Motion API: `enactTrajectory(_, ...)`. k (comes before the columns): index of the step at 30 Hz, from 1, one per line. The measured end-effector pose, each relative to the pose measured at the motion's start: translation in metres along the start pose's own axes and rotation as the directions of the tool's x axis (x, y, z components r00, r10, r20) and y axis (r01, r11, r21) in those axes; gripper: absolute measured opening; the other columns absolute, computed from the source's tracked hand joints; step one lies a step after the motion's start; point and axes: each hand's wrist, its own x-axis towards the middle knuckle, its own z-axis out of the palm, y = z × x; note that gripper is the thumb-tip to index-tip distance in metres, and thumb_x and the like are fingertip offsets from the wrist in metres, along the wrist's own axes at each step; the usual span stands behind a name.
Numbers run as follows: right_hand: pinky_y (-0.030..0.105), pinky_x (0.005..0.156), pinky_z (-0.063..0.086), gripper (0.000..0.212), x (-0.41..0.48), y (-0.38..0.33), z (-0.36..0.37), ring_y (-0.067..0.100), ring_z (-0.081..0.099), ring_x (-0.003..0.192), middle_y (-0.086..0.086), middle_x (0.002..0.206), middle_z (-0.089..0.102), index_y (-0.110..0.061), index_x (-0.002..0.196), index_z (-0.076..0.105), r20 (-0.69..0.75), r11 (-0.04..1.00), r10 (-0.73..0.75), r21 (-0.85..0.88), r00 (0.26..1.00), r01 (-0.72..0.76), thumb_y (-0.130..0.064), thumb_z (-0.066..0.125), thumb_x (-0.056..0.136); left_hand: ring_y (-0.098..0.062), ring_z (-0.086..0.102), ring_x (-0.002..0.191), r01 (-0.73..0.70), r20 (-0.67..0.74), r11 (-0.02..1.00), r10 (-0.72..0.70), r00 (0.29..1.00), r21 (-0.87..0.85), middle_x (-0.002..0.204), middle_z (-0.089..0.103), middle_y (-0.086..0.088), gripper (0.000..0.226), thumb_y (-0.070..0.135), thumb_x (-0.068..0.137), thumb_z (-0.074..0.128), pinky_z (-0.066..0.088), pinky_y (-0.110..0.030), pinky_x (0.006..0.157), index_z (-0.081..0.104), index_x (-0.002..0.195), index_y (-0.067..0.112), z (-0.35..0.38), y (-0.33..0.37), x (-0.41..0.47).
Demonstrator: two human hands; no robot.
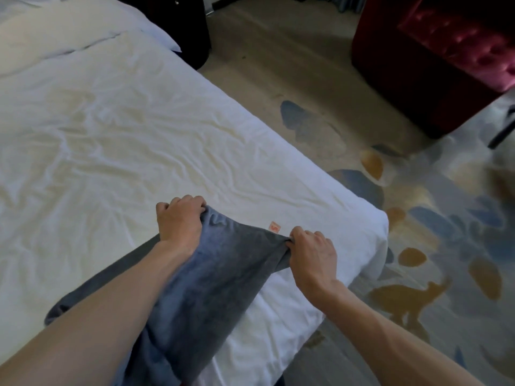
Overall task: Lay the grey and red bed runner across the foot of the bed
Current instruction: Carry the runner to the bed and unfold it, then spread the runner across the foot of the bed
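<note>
The bed runner (pixel 211 280) shows only its grey side and lies bunched over the near corner of the white bed (pixel 117 140). My left hand (pixel 178 221) grips one end corner of the runner, and my right hand (pixel 312 252) pinches the other corner. Between the two hands the runner's short edge is held just above the wrinkled sheet. The rest of the runner trails back under my left forearm toward the bottom edge of the view. No red part of it is visible. A small orange tag (pixel 274 227) sits on the sheet just beyond the held edge.
The bed's rounded corner (pixel 373 227) drops to a patterned carpet (pixel 418 246) on the right. A dark red tufted armchair (pixel 434 59) stands at the far right. A black object (pixel 192 29) stands beside the bed at the top. A white pillow (pixel 55 26) lies at the upper left.
</note>
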Motion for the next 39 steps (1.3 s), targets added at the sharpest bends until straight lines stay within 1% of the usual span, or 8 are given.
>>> enactTrajectory(3,0.033,0.060,0.031,0.021,0.017,0.018,-0.005,0.021,0.042,0.064,-0.002,0.064,0.047,-0.020,0.073,0.039,0.001,1.000,0.026,0.002,1.000,-0.026,-0.007,0.045,0.087,-0.021,0.051,0.080,-0.014,-0.012,1.000,0.014,1.000,-0.008,0.083,0.058,0.004,0.019,0.013,0.093,0.045,0.022,-0.033,0.073,0.060,0.088,0.024,0.003,0.023,0.022)
enactTrajectory(7,0.032,0.061,0.026,0.018,0.051,0.040,-0.016,0.021,0.039,0.066,-0.002,0.066,0.045,-0.019,0.075,0.040,0.021,0.999,0.053,-0.012,0.998,-0.053,-0.007,0.044,0.087,-0.021,0.051,0.081,-0.025,-0.014,0.999,0.024,1.000,-0.033,0.082,0.059,0.004,0.023,0.011,0.092,0.042,0.024,-0.033,0.076,0.061,0.086,0.023,0.010,0.048,0.058)
enactTrajectory(12,0.033,0.060,0.030,0.018,0.110,0.071,-0.034,0.021,0.043,0.067,0.000,0.069,0.046,-0.018,0.076,0.041,-0.002,0.997,0.074,-0.031,0.997,-0.074,-0.008,0.046,0.089,-0.022,0.053,0.084,-0.034,-0.005,0.998,0.034,0.999,-0.051,0.086,0.061,0.002,0.022,0.011,0.091,0.044,0.025,-0.034,0.077,0.063,0.090,0.022,0.020,0.083,0.115)
enactTrajectory(19,0.032,0.059,0.030,0.017,0.174,0.119,-0.051,0.022,0.044,0.067,0.001,0.070,0.047,-0.016,0.075,0.042,-0.038,0.988,0.149,-0.032,0.988,-0.150,-0.010,0.048,0.089,-0.022,0.052,0.083,-0.098,-0.030,0.989,0.096,0.995,-0.111,0.085,0.059,0.002,0.021,0.011,0.091,0.043,0.019,-0.032,0.073,0.062,0.089,0.022,0.032,0.143,0.180)
enactTrajectory(24,0.034,0.057,0.031,0.017,0.211,0.160,-0.062,0.023,0.046,0.066,0.002,0.067,0.048,-0.015,0.074,0.042,-0.047,0.983,0.171,-0.065,0.984,-0.174,-0.006,0.049,0.087,-0.022,0.051,0.081,-0.115,-0.055,0.983,0.108,0.993,-0.145,0.085,0.059,0.001,0.019,0.011,0.092,0.043,0.020,-0.032,0.073,0.060,0.090,0.021,0.043,0.182,0.216)
enactTrajectory(31,0.034,0.057,0.031,0.014,0.263,0.213,-0.072,0.023,0.047,0.067,0.002,0.070,0.049,-0.015,0.076,0.044,-0.032,0.983,0.158,-0.086,0.987,-0.160,-0.011,0.050,0.089,-0.023,0.052,0.085,-0.102,-0.038,0.980,0.097,0.995,-0.169,0.087,0.060,0.000,0.019,0.013,0.094,0.042,0.022,-0.035,0.075,0.059,0.088,0.021,0.056,0.237,0.256)
enactTrajectory(36,0.033,0.058,0.031,0.017,0.291,0.235,-0.060,0.022,0.046,0.067,0.001,0.072,0.050,-0.017,0.077,0.044,0.009,0.992,0.124,-0.030,0.992,-0.124,-0.016,0.050,0.092,-0.022,0.048,0.082,-0.071,0.035,0.994,0.074,0.997,-0.086,0.086,0.059,0.000,0.019,0.018,0.096,0.041,0.021,-0.035,0.074,0.055,0.086,0.023,0.074,0.259,0.271)
enactTrajectory(39,0.037,0.061,0.043,0.015,0.296,0.238,-0.048,0.021,0.049,0.069,0.002,0.077,0.057,-0.017,0.080,0.048,0.052,0.995,0.097,0.026,0.994,-0.098,-0.019,0.048,0.095,-0.024,0.050,0.086,-0.031,0.124,0.999,0.036,0.992,-0.039,0.091,0.060,-0.002,0.017,0.020,0.097,0.039,0.022,-0.037,0.076,0.054,0.090,0.023,0.084,0.261,0.269)
